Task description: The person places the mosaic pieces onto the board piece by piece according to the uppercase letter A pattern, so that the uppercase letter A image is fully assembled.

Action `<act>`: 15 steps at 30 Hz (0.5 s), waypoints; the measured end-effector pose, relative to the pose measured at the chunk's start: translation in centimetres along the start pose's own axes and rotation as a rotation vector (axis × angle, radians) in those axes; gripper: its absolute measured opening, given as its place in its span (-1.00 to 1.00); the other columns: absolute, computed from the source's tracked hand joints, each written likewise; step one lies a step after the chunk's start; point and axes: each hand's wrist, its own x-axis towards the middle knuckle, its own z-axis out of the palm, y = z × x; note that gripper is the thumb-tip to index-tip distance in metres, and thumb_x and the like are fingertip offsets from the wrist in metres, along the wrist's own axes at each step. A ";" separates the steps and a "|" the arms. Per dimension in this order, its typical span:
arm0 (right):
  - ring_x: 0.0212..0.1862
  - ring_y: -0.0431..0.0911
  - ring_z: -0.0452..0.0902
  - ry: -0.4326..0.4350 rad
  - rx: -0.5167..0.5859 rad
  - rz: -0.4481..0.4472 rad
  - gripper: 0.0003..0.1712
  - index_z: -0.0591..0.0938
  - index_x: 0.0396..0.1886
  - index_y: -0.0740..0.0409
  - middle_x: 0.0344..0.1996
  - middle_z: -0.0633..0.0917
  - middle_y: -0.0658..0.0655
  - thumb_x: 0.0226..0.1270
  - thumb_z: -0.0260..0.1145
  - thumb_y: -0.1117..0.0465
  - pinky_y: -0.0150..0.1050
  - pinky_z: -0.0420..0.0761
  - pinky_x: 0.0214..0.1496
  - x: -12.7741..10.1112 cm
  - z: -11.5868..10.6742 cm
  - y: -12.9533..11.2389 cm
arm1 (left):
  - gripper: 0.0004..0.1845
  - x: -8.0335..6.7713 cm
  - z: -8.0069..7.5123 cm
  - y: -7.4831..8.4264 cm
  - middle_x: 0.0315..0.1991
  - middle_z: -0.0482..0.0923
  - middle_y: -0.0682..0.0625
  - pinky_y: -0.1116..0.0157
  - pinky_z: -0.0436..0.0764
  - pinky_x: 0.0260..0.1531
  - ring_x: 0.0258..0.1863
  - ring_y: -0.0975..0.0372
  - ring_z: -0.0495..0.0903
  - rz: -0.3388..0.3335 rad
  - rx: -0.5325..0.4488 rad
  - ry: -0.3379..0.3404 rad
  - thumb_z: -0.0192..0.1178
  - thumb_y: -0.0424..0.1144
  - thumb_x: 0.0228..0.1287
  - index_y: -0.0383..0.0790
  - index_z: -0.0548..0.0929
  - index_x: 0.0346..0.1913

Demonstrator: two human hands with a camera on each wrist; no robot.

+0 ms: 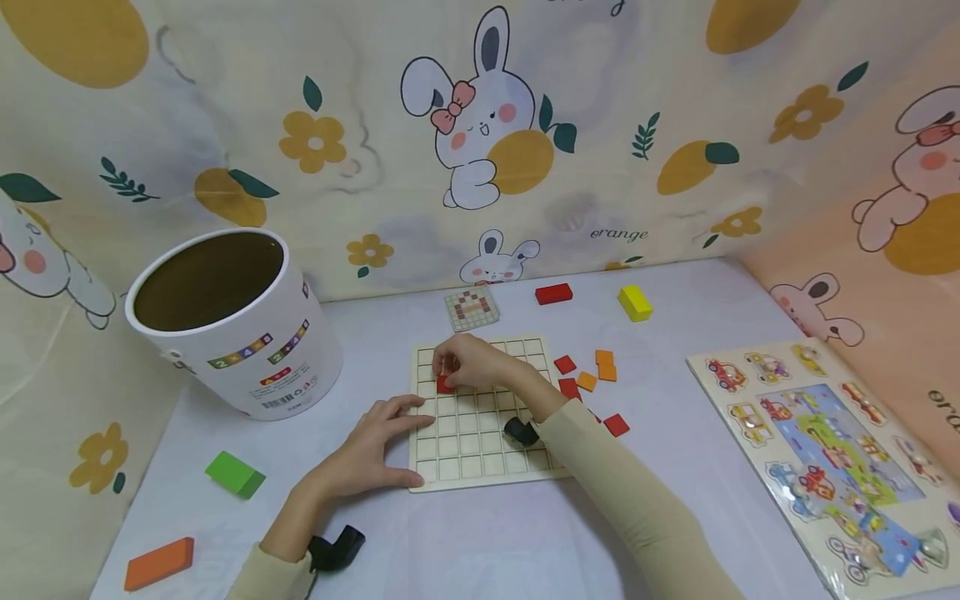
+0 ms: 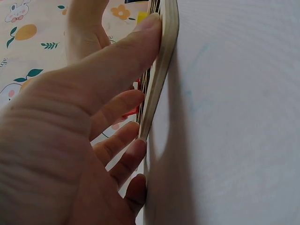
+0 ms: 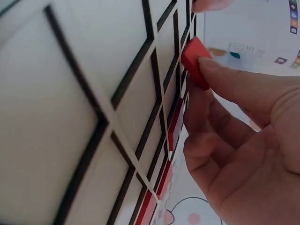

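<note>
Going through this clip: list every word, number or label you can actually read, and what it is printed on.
"orange" on the bunny-print backdrop cloth.
"ora", cut off by the frame edge, on the peach side cloth.
White tub: coloured number squares, a red label and a barcode, all too small to read.
Vehicle puzzle board: no legible text.
Wooden grid board: none.

Head view: vehicle puzzle board (image 1: 840, 467) cut off by the right and bottom edges. Right sleeve (image 1: 637, 500) covers part of the grid board (image 1: 480, 462). Print on the white bucket (image 1: 247, 333) too small to read.
</note>
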 end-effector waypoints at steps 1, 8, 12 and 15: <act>-0.33 -0.13 0.47 0.003 -0.012 0.004 -0.86 0.68 -0.31 0.14 -0.43 0.60 0.02 0.22 0.41 0.45 -0.33 0.48 -0.29 -0.1 0.0 0.0 | -0.15 0.0 0.0 0.0 0.47 0.21 0.00 -0.20 0.22 0.29 0.38 0.03 0.20 0.000 -0.002 0.000 0.55 0.17 -0.11 0.00 0.55 0.32; -0.33 -0.18 0.47 0.017 -0.096 0.026 -0.87 0.74 -0.25 0.09 -0.42 0.61 -0.06 0.24 0.43 0.37 -0.35 0.47 -0.28 -0.2 0.3 0.2 | -0.15 -0.1 0.0 0.0 0.47 0.21 0.00 -0.20 0.22 0.29 0.37 0.03 0.21 0.001 -0.005 -0.003 0.56 0.15 -0.11 -0.01 0.55 0.32; -0.33 -0.18 0.49 0.021 -0.110 0.019 -0.86 0.75 -0.22 0.11 -0.43 0.63 -0.06 0.23 0.44 0.36 -0.33 0.49 -0.27 -0.1 0.5 0.1 | -0.15 -0.1 0.0 0.1 0.47 0.21 -0.01 -0.20 0.23 0.29 0.37 0.03 0.22 0.004 -0.009 -0.001 0.56 0.12 -0.11 -0.02 0.55 0.32; -0.35 -0.18 0.49 0.024 -0.135 0.019 -0.88 0.74 -0.27 0.09 -0.46 0.62 -0.06 0.22 0.46 0.35 -0.33 0.48 -0.29 -0.2 0.5 0.0 | -0.15 -0.1 -0.1 0.2 0.47 0.21 -0.01 -0.19 0.22 0.29 0.36 0.03 0.22 0.005 -0.010 -0.001 0.57 0.12 -0.11 -0.03 0.56 0.32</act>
